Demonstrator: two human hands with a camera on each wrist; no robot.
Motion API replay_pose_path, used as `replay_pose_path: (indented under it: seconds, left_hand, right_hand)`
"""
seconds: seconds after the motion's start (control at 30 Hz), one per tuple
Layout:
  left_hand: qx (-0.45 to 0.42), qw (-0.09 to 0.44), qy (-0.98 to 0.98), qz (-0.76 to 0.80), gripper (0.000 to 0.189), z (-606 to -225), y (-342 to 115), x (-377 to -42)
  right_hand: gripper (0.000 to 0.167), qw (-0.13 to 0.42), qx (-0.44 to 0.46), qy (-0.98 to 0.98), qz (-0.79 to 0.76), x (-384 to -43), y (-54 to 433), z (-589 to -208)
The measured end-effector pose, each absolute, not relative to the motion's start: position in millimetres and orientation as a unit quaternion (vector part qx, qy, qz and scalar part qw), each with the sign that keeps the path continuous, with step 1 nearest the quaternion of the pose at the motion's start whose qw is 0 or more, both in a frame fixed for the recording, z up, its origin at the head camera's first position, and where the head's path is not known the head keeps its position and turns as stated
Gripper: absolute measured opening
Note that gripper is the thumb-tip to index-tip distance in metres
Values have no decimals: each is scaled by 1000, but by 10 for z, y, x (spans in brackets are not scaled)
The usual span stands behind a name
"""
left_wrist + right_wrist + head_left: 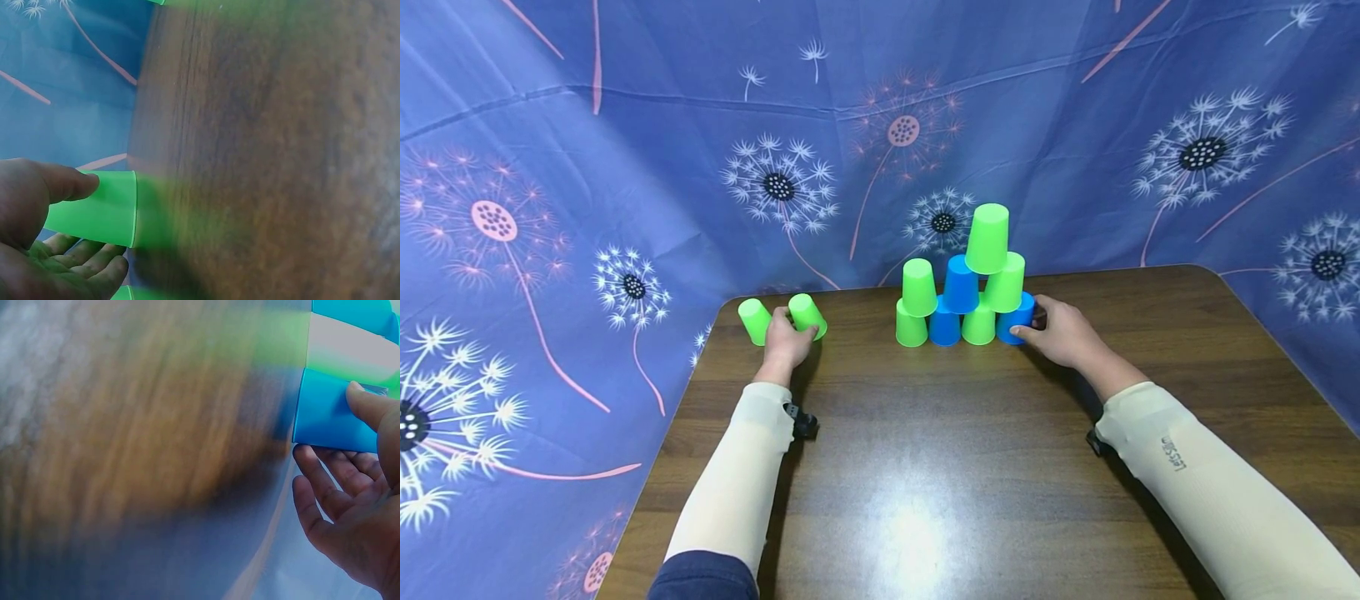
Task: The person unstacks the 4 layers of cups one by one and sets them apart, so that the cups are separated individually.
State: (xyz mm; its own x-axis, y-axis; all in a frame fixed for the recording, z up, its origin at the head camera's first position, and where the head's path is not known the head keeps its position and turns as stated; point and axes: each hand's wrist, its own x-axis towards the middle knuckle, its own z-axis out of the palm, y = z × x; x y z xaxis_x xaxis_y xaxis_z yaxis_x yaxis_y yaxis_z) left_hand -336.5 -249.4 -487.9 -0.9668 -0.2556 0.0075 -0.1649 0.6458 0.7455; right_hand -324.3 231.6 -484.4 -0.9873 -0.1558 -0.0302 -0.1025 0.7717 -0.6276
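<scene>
Upside-down cups stand in a stepped stack near the table's back edge. Its bottom row alternates green and blue, beginning with a green cup (912, 325). Above it are a green cup (919, 287), a blue cup (961, 285) and another green cup (1006, 283); one green cup (988, 239) tops the right side. My right hand (1063, 332) holds the bottom row's right-end blue cup (331, 415), thumb in front and fingers along its outer side. Off to the left, my left hand (787, 343) holds a separate green cup (103, 209) between thumb and fingers.
Another green cup (755, 321) stands just left of my left hand, by the table's back left corner. Behind the brown wooden table (880, 417) hangs a blue cloth (685, 50) printed with dandelions.
</scene>
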Motion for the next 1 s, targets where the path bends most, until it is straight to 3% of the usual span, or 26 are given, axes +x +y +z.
replay_pose_path:
  seconds: [0.17, 0.43, 0.7, 1.0]
  left_hand:
    - [109, 73, -899, -417, 74, -4865, -2467, -3376]
    - [82, 170, -875, -445, 86, -4669, -2335, -3386]
    - [3, 249, -845, -473, 70, -4265, -1992, -3288]
    - [-110, 250, -809, -520, 59, -3893, -1413, -3185]
  right_hand:
    - [78, 40, -68, 940, -331, -3233, 2326, -4845]
    - [79, 42, -69, 941, -329, -3233, 2323, -4834]
    - [77, 37, -69, 942, -326, -3239, 2313, -4833]
    - [79, 36, -74, 943, -324, -3250, 2326, -4864]
